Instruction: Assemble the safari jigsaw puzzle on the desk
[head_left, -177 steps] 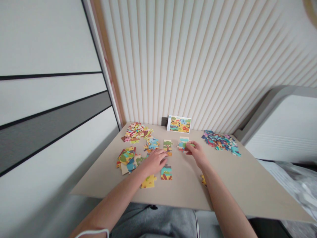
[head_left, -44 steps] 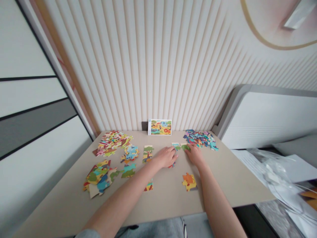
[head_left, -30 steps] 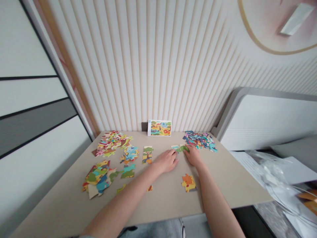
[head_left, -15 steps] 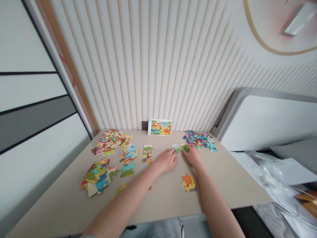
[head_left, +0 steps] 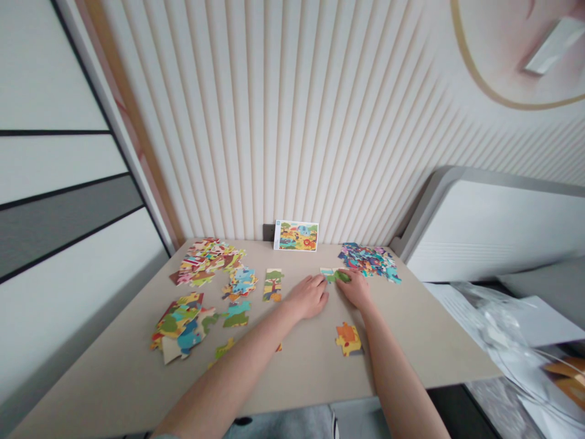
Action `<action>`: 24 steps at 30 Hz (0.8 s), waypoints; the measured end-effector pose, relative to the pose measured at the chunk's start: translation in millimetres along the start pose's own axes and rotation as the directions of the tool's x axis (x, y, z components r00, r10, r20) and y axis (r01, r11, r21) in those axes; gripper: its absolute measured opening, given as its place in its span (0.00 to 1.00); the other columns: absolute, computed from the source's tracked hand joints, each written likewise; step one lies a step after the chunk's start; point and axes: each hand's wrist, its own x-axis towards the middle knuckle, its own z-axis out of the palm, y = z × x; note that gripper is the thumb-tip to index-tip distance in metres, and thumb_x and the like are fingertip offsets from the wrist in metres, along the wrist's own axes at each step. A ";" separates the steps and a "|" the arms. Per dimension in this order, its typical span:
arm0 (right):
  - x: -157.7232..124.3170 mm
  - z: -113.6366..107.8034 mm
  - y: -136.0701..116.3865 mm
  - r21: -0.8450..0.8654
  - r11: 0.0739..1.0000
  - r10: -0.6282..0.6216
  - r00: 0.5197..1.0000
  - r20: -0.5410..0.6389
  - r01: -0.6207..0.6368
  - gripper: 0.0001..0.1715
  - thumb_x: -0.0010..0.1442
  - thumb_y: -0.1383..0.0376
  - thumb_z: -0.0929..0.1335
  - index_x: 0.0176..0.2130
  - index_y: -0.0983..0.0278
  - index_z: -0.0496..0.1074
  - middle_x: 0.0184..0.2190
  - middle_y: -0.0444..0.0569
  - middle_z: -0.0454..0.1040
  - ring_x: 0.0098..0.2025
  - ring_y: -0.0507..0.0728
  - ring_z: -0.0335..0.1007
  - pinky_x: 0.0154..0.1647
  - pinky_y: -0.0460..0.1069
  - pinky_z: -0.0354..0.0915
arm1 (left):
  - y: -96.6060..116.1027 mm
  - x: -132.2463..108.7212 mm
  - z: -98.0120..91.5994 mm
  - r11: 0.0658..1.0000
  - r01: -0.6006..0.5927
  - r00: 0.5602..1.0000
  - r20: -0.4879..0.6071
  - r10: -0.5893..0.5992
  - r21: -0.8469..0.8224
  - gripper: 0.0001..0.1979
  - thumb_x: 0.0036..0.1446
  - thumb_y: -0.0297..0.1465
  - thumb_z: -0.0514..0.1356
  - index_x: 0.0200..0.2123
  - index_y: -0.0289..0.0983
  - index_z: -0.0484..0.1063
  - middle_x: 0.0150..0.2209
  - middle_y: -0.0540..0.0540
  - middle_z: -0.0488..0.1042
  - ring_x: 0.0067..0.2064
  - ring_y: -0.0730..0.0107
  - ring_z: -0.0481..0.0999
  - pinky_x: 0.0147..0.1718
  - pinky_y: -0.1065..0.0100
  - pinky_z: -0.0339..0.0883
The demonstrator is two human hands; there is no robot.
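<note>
Both forearms reach over a beige table (head_left: 411, 341) scattered with colourful jigsaw pieces. My right hand (head_left: 355, 290) rests with its fingertips closed on a small green piece (head_left: 342, 276), which is joined to a pale blue piece (head_left: 326, 272) lying flat on the table. My left hand (head_left: 307, 297) lies palm down just left of these pieces. Its fingers are stretched out and their tips nearly touch the blue piece. Whether anything lies under that palm is hidden.
A reference picture card (head_left: 295, 235) leans on the ribbed wall. Piles of pieces lie at the rear left (head_left: 208, 259), rear right (head_left: 369, 261) and front left (head_left: 180, 317). A tree strip (head_left: 273, 285) and an orange-yellow piece (head_left: 348, 339) lie loose. A white cabinet (head_left: 493, 231) stands right.
My left hand has come over from the middle pieces to beside the right hand. Over the last second both hands have stayed almost still on the green and blue pieces.
</note>
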 end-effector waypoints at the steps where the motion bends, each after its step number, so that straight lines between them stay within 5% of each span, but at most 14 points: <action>1: 0.0 -0.7 -0.1 0.000 1.000 -0.003 1.000 0.003 0.003 0.23 0.58 0.56 0.69 0.53 0.56 0.78 0.53 0.53 0.75 0.55 0.65 0.69 0.56 0.59 0.64 | 0.0 -0.2 -0.3 1.000 0.000 1.000 -0.001 0.000 0.001 0.20 0.70 0.35 0.47 0.58 0.34 0.68 0.58 0.36 0.70 0.60 0.55 0.69 0.63 0.54 0.59; 10: -11.2 -8.6 -20.4 -0.089 0.996 0.004 1.000 -0.027 -0.007 0.22 0.66 0.50 0.64 0.51 0.55 0.79 0.56 0.55 0.72 0.58 0.66 0.66 0.58 0.60 0.60 | 0.7 -0.2 -0.8 1.000 -0.004 1.000 -0.001 0.004 0.008 0.22 0.71 0.39 0.47 0.57 0.34 0.69 0.56 0.36 0.71 0.58 0.54 0.70 0.61 0.53 0.60; 13: -16.8 -14.0 -32.6 -0.148 0.986 -0.084 0.994 -0.072 0.072 0.22 0.69 0.52 0.62 0.55 0.53 0.76 0.60 0.53 0.68 0.60 0.64 0.63 0.60 0.59 0.56 | 1.2 -0.5 -1.3 1.000 -0.007 1.000 0.002 0.007 0.014 0.22 0.71 0.39 0.46 0.58 0.34 0.69 0.57 0.35 0.70 0.59 0.53 0.70 0.61 0.53 0.59; 18: -20.8 -19.6 -42.3 -0.206 0.963 -0.157 0.982 0.101 0.175 0.19 0.70 0.54 0.61 0.49 0.50 0.79 0.55 0.48 0.74 0.58 0.62 0.65 0.59 0.59 0.54 | 0.6 -1.4 -2.0 1.000 0.001 1.000 0.017 -0.001 0.023 0.23 0.71 0.40 0.46 0.59 0.33 0.68 0.59 0.36 0.69 0.59 0.54 0.69 0.62 0.54 0.58; 24: -21.8 -19.4 -48.7 -0.247 0.958 -0.121 0.988 0.101 0.143 0.18 0.69 0.57 0.62 0.47 0.52 0.80 0.52 0.49 0.76 0.56 0.62 0.66 0.56 0.57 0.56 | 1.4 1.2 -2.0 0.999 0.014 0.998 0.058 -0.016 0.031 0.23 0.72 0.40 0.44 0.59 0.35 0.67 0.59 0.36 0.70 0.61 0.55 0.69 0.62 0.55 0.57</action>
